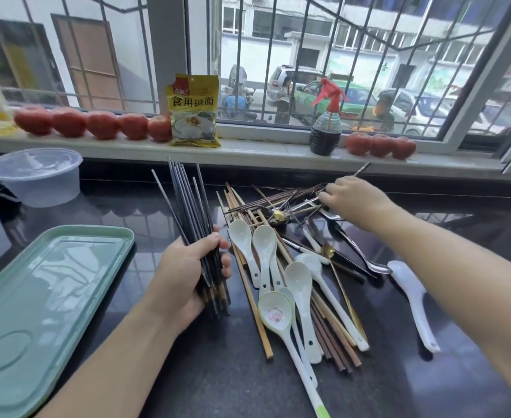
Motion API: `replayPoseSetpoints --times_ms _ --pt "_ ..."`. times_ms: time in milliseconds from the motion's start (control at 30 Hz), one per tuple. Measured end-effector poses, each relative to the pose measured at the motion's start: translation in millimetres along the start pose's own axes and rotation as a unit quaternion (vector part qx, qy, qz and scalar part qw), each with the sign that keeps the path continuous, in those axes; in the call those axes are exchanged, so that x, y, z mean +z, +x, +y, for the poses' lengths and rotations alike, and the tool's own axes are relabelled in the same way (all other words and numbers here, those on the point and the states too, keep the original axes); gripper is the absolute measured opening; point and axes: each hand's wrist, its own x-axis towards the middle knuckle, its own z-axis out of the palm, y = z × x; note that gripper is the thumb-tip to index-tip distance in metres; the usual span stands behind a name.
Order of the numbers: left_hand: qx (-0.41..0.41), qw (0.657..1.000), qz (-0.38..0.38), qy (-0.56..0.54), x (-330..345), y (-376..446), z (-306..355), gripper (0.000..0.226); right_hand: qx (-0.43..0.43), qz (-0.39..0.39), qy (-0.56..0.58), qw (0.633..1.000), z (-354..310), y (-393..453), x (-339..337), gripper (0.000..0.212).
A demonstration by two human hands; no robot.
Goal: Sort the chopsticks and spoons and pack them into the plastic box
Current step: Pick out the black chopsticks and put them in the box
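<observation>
My left hand (188,276) clenches a bundle of dark chopsticks (194,212) above the glossy black counter (218,372); my right hand (353,200) pinches a chopstick in the mixed pile (293,267). The clear plastic box (35,176) sits far left below the windowsill (248,149) lined with tomatoes (97,125).

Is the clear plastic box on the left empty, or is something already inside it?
Empty. Through the clear plastic box nothing shows inside; the spoons lie on the counter.
</observation>
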Motion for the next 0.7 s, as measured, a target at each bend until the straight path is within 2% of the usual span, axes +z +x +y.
replayPoseSetpoints --times_ms 100,167,200,233,267,300,333,367,400,433,500,600,633,700 --pt "-0.009 1.0 -0.003 -0.004 0.7 0.0 -1.8 0.013 0.122 0.067 -0.021 0.99 22.4 -17.3 -3.5 0.021" --pt "-0.004 1.0 0.001 -0.003 1.7 -1.0 -2.4 0.011 0.217 0.076 0.059 0.971 18.9 -23.3 -15.5 0.023" --pt "0.002 1.0 0.004 0.003 3.1 -2.0 -2.1 0.01 0.265 0.092 0.12 0.952 11.4 -22.4 -23.9 0.023" --pt "0.011 1.0 0.01 0.013 4.3 -2.9 -1.6 0.009 0.315 0.113 0.211 0.918 1.5 -20.8 -37.0 0.02" --pt "0.017 1.0 0.015 0.021 5.2 -3.6 -1.3 0.009 0.348 0.115 0.352 0.861 -11.1 -19.0 -55.9 0.016" --pt "0.022 0.999 0.016 0.023 6.8 -5.0 -0.7 0.009 0.348 0.095 0.518 0.775 -26.7 -16.4 -76.4 0.012" --pt "0.024 0.999 0.013 0.019 8.3 -6.6 0.1 0.01 0.317 0.065 0.664 0.674 -43.6 -14.1 -97.5 0.01" --pt "0.024 1.0 0.004 0.018 10.7 -8.8 0.9 0.012 0.276 0.031 0.761 0.585 -61.1 -12.1 -117.9 0.009" --pt "0.023 0.999 -0.008 0.025 12.6 -10.6 1.4 0.014 0.241 0.003 0.811 0.533 -77.0 -9.5 -135.0 0.009" --pt "0.02 0.999 -0.022 0.035 14.5 -12.7 2.1 0.017 0.217 -0.012 0.83 0.514 -90.5 -6.5 -148.2 0.009" --pt "0.013 0.998 -0.053 0.037 16.5 -15.9 3.4 0.024 0.203 -0.015 0.831 0.517 -114.1 2.4 -164.8 0.009" --pt "-0.002 0.998 -0.07 0.003 14.2 -14.5 5.7 0.025 0.189 -0.011 0.807 0.559 -125.5 23.3 -165.8 0.008" --pt "-0.005 0.998 -0.062 -0.003 13.2 -12.9 5.9 0.022 0.163 0.0 0.787 0.595 -122.2 31.5 -160.5 0.01" --pt "-0.001 0.999 -0.031 -0.019 9.1 -7.4 5.5 0.012 0.143 0.044 0.686 0.712 -103.1 52.1 -133.6 0.016"
